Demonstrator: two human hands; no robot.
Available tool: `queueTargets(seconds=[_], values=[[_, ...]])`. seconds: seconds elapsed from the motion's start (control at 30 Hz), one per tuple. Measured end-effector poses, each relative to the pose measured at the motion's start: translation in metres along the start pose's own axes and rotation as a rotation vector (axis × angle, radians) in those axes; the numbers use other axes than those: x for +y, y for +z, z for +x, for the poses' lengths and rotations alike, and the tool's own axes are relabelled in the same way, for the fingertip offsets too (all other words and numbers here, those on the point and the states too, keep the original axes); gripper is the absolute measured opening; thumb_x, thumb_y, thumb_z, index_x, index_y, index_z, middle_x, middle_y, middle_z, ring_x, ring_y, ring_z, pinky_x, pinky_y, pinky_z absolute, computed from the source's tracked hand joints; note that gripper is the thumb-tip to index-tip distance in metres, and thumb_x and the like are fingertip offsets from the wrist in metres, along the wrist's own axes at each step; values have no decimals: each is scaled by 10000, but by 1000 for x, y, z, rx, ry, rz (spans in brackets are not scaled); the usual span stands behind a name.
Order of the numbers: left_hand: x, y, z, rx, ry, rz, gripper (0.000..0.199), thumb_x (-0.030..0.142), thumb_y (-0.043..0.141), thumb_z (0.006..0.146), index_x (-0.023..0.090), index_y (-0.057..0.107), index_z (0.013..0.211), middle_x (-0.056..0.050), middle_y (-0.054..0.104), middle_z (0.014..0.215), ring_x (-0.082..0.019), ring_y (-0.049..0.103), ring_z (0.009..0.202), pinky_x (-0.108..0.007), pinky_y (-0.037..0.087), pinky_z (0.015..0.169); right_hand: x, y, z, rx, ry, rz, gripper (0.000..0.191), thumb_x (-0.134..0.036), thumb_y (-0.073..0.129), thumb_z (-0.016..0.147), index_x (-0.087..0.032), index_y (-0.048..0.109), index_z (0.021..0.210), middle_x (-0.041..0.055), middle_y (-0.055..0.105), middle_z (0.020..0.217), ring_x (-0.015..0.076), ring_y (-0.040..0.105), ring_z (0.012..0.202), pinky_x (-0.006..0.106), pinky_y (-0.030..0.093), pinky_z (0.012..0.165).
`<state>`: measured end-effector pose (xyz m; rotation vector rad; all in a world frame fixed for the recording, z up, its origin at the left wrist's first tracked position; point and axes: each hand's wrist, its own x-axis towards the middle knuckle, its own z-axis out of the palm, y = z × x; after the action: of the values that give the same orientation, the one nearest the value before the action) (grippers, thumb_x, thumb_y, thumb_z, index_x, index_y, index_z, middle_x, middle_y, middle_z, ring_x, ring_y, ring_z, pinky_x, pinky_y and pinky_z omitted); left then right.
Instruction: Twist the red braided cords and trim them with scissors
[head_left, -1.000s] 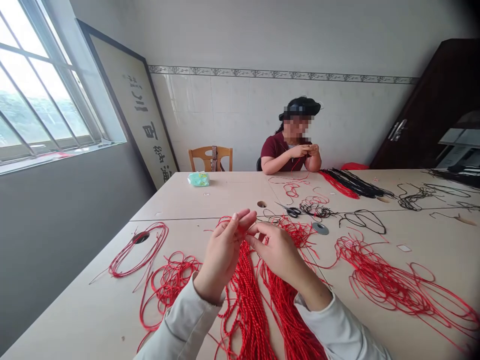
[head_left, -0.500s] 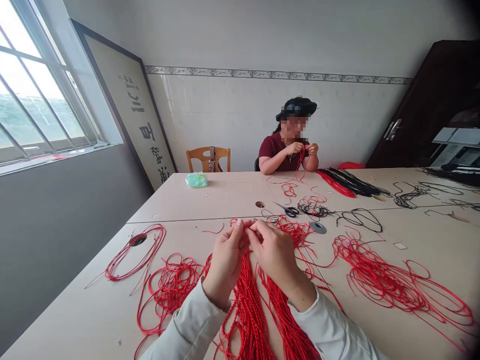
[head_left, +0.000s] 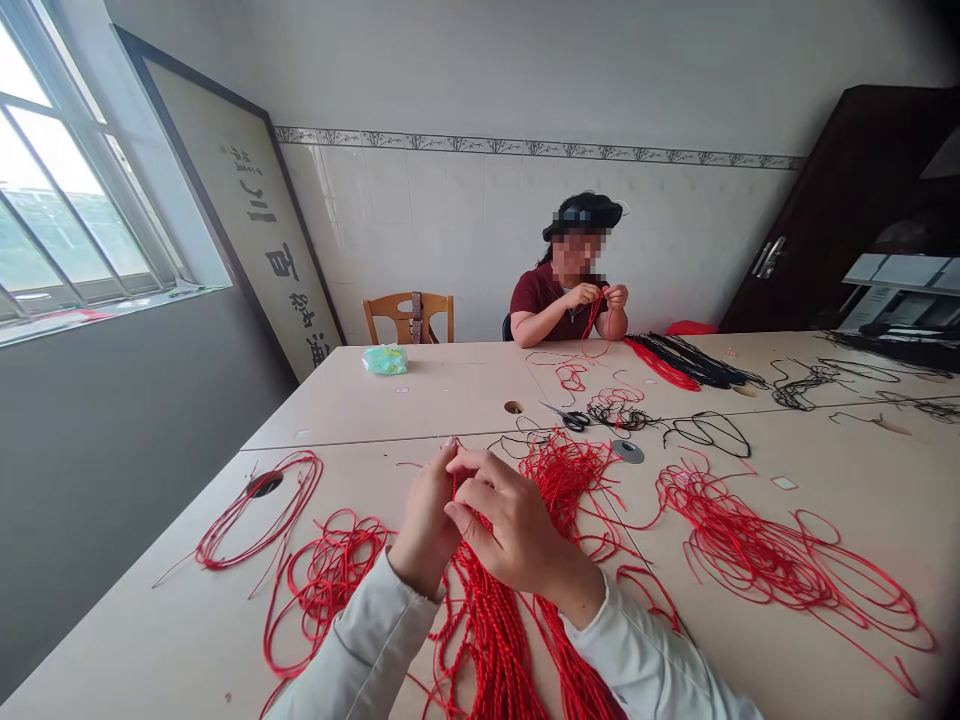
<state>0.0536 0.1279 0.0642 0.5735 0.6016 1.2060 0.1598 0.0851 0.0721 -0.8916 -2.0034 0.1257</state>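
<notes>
My left hand (head_left: 429, 515) is closed, its thumb and fingertips raised and pinching a thin red cord (head_left: 454, 484), of which only a short stretch shows. My right hand (head_left: 506, 520) curls in from the right, index fingertip against the left fingertips and thumb lower down; its bent fingers close loosely about the same cord. The cord's ends are hidden behind the hands. Beneath them lies a thick bundle of twisted red cords (head_left: 491, 640), running toward me. Another red bundle (head_left: 577, 670) lies beside it, partly under my right forearm.
Loose red cord coils lie left (head_left: 337, 570) and right (head_left: 780, 550). A red tangle (head_left: 566, 480), black-handled scissors (head_left: 576, 421) and a grey ring (head_left: 628, 452) lie beyond my hands. Across the table (head_left: 442, 390), a person (head_left: 559, 300) handles red cord near black cords (head_left: 697, 360).
My hands have shifted slightly left in the view. The right fingers have gone from a tight pinch to a looser curl, with the thumb lower. The camera has turned a little right.
</notes>
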Motion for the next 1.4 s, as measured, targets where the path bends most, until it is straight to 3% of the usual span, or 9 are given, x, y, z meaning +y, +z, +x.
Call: queueTargets(seconds=[0.13,0.27,0.57,0.77,0.87,1.0,1.13,1.27,1.4], values=[[-2,-2,3,-14,-1,-57,236,322,692,792,157,560,686,25,596,601,-99,580,556,-214,473,607,-2,14,-4,96,264,372,245,-272,377,962,-214,453,736,18,521,764,158,512,742,290,460,722],[-1,-2,3,53,-5,-85,234,295,667,827,162,553,673,20,575,566,-150,649,668,-254,515,680,-5,35,-8,174,492,624,277,-330,401,959,-214,379,708,-8,449,746,136,445,710,249,420,661],[6,-1,7,75,44,-106,319,216,505,937,150,528,625,17,523,537,-118,641,629,-238,538,729,-14,38,-18,141,493,508,323,-307,364,972,-230,254,678,-52,305,635,120,288,576,254,262,521],[30,-11,10,20,126,-65,275,245,536,927,162,521,665,42,500,564,-93,598,603,-218,536,693,-25,24,-20,42,339,368,263,-249,403,947,-218,339,694,-33,411,657,131,400,612,268,322,587],[47,-14,4,-98,103,141,263,323,570,911,163,554,704,52,474,562,-72,512,510,-172,468,533,-18,2,-14,108,263,317,205,-245,432,936,-202,462,738,22,562,817,171,526,828,304,382,774],[49,-5,-15,-340,-32,502,273,395,546,917,150,645,847,27,513,634,-83,521,547,-185,440,522,5,-31,-4,311,491,447,220,-349,467,940,-198,573,819,28,597,854,176,549,850,298,408,783],[40,9,-29,-502,-59,600,184,288,547,921,166,665,993,-20,615,792,-115,582,707,-234,487,683,15,-46,1,204,596,578,217,-365,525,915,-195,626,826,2,593,778,157,550,782,280,423,765],[39,15,-33,-548,0,701,200,262,526,937,148,679,999,-41,654,794,-118,593,700,-233,478,673,7,-46,0,32,592,696,255,-403,510,930,-201,593,798,-31,563,629,125,519,586,267,432,639],[38,18,-34,-545,31,747,205,291,562,920,139,695,949,-50,680,784,-126,614,693,-239,493,668,2,-41,-1,93,589,712,196,-399,611,877,-204,614,883,-27,593,663,125,545,585,261,454,609]])
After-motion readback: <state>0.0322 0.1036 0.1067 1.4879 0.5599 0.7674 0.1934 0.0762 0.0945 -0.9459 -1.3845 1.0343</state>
